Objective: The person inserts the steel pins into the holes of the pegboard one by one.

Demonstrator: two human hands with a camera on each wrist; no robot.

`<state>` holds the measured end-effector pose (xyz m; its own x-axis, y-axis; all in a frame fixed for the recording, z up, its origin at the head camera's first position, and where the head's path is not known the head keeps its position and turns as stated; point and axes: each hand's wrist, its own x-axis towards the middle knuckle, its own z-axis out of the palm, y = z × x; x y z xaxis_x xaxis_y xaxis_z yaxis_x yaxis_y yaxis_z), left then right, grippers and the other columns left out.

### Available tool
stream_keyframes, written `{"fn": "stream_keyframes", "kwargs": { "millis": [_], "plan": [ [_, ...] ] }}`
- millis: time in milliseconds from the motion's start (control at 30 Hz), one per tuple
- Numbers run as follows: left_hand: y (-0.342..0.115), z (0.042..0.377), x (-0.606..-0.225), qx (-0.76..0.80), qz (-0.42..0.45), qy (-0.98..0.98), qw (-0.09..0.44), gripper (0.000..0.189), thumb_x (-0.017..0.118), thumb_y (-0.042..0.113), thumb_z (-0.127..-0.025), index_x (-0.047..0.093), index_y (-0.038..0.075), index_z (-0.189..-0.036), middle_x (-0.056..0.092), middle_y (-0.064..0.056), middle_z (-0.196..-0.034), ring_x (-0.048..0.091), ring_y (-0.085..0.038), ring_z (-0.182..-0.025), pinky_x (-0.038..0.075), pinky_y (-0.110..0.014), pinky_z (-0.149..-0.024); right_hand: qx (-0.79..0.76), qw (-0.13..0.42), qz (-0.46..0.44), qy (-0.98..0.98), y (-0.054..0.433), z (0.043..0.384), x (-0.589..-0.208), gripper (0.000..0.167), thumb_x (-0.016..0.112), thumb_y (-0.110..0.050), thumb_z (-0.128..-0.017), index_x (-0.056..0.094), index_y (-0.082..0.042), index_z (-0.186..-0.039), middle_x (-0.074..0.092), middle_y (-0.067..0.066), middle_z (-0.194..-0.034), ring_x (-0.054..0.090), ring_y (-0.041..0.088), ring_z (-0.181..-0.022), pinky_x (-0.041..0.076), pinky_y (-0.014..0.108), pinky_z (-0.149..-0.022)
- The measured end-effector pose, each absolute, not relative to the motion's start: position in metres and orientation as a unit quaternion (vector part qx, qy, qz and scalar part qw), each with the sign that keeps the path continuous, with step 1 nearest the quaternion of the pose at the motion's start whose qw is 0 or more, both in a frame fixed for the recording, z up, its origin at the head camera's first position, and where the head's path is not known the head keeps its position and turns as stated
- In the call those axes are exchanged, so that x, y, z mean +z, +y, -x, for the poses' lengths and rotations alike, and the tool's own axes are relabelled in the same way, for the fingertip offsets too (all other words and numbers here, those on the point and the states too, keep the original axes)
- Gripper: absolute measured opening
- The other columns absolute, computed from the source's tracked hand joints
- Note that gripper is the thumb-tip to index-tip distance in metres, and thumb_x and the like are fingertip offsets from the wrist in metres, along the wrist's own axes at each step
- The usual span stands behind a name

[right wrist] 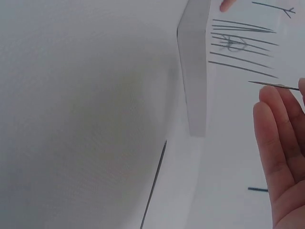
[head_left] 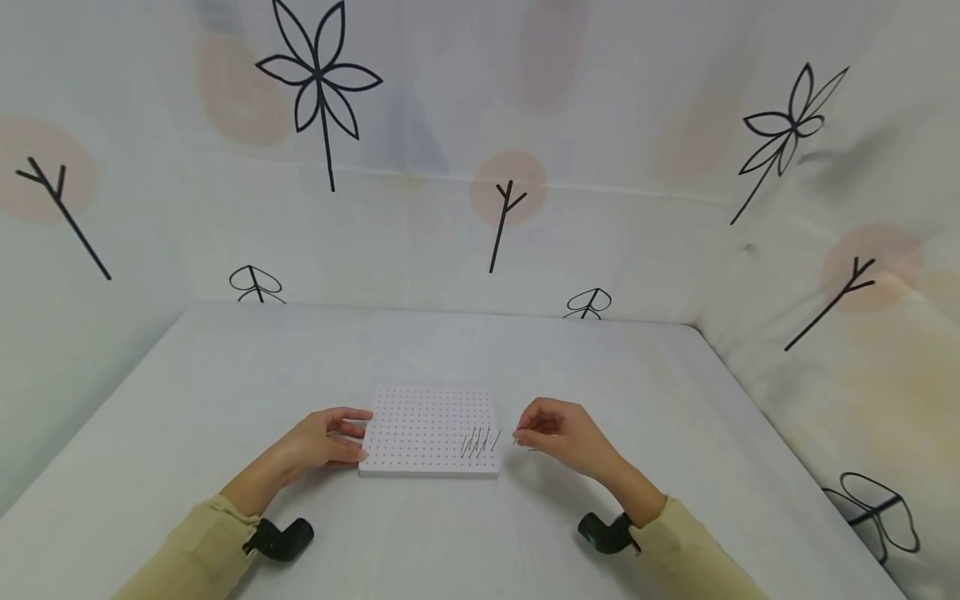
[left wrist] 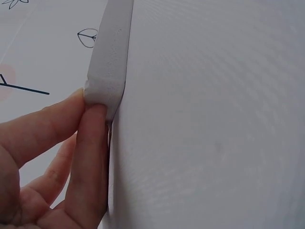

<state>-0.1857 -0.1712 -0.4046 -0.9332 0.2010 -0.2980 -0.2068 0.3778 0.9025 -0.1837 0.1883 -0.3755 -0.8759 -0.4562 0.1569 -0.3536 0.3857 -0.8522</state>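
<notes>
A white board (head_left: 420, 429) with rows of small holes lies flat on the table. Several thin dark needles (head_left: 478, 442) stand slanted in its right front part. My left hand (head_left: 322, 437) touches the board's left edge, fingers fairly straight, with fingertips (left wrist: 95, 114) at the corner. Just off the right edge, my right hand (head_left: 558, 429) pinches one needle (right wrist: 269, 85) between thumb and fingers, its pointed end sticking out. The thumb is mostly cut off in the right wrist view. Another needle (right wrist: 155, 183) lies on the table below that hand.
The table (head_left: 420, 542) has a white cover. Behind and beside it hang pale cloth walls (head_left: 420, 233) with drawn leaves and twigs. A black wrist camera (head_left: 281, 540) sits on the left wrist, and a similar black camera (head_left: 606, 533) on the right.
</notes>
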Motion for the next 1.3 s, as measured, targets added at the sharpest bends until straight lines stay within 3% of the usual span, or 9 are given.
{"fn": "stream_keyframes", "kwargs": {
  "millis": [133,300,600,800,1067,1300],
  "plan": [
    [-0.171,0.185,-0.404,0.558,0.002,0.809,0.183,0.059,0.074,0.0,-0.075,0.05,0.0,-0.129,0.055,-0.014,-0.108,0.058,-0.02,-0.084,0.052,-0.032,-0.072,-0.495,0.042,0.263,0.827,0.183,0.184,-0.378,0.014,0.07,-0.007,-0.083,0.059,-0.003,-0.09,0.065,0.005,-0.082,0.064,0.021,-0.073,0.053,0.028,-0.068],
    [-0.171,0.185,-0.403,0.556,0.001,0.811,0.185,0.06,0.074,0.0,-0.075,0.049,0.0,-0.129,0.055,-0.014,-0.109,0.058,-0.021,-0.084,0.052,-0.032,-0.073,-0.508,0.042,0.289,0.81,0.179,0.184,-0.381,0.024,0.067,-0.002,-0.084,0.05,0.004,-0.102,0.068,0.009,-0.083,0.066,0.027,-0.072,0.054,0.029,-0.067],
    [-0.171,0.186,-0.402,0.562,0.001,0.806,0.187,0.059,0.074,-0.001,-0.075,0.05,0.0,-0.129,0.055,-0.014,-0.108,0.058,-0.02,-0.086,0.052,-0.032,-0.073,-0.506,0.038,0.298,0.808,0.169,0.183,-0.383,0.015,0.059,0.008,-0.086,0.051,0.007,-0.098,0.067,0.019,-0.083,0.065,0.037,-0.072,0.054,0.034,-0.068],
    [-0.171,0.186,-0.403,0.556,0.003,0.81,0.187,0.06,0.074,0.0,-0.075,0.05,0.0,-0.13,0.055,-0.013,-0.109,0.058,-0.02,-0.086,0.052,-0.032,-0.073,-0.507,0.043,0.29,0.811,0.164,0.183,-0.385,0.008,0.063,0.0,-0.087,0.057,-0.002,-0.092,0.066,0.009,-0.084,0.066,0.026,-0.076,0.053,0.028,-0.069],
    [-0.172,0.187,-0.404,0.555,0.001,0.811,0.188,0.06,0.075,0.001,-0.075,0.05,0.001,-0.13,0.055,-0.013,-0.109,0.058,-0.02,-0.086,0.052,-0.032,-0.073,-0.477,0.028,0.287,0.83,0.165,0.181,-0.386,0.005,0.065,-0.012,-0.088,0.06,-0.01,-0.089,0.064,-0.002,-0.083,0.064,0.018,-0.078,0.052,0.028,-0.073],
    [-0.171,0.187,-0.404,0.553,0.006,0.812,0.186,0.059,0.075,0.002,-0.075,0.051,0.001,-0.129,0.056,-0.013,-0.108,0.058,-0.021,-0.086,0.052,-0.032,-0.073,-0.474,0.032,0.292,0.83,0.166,0.182,-0.386,0.007,0.065,-0.012,-0.088,0.06,-0.007,-0.09,0.066,0.001,-0.086,0.064,0.015,-0.079,0.052,0.027,-0.071]
  ]
}}
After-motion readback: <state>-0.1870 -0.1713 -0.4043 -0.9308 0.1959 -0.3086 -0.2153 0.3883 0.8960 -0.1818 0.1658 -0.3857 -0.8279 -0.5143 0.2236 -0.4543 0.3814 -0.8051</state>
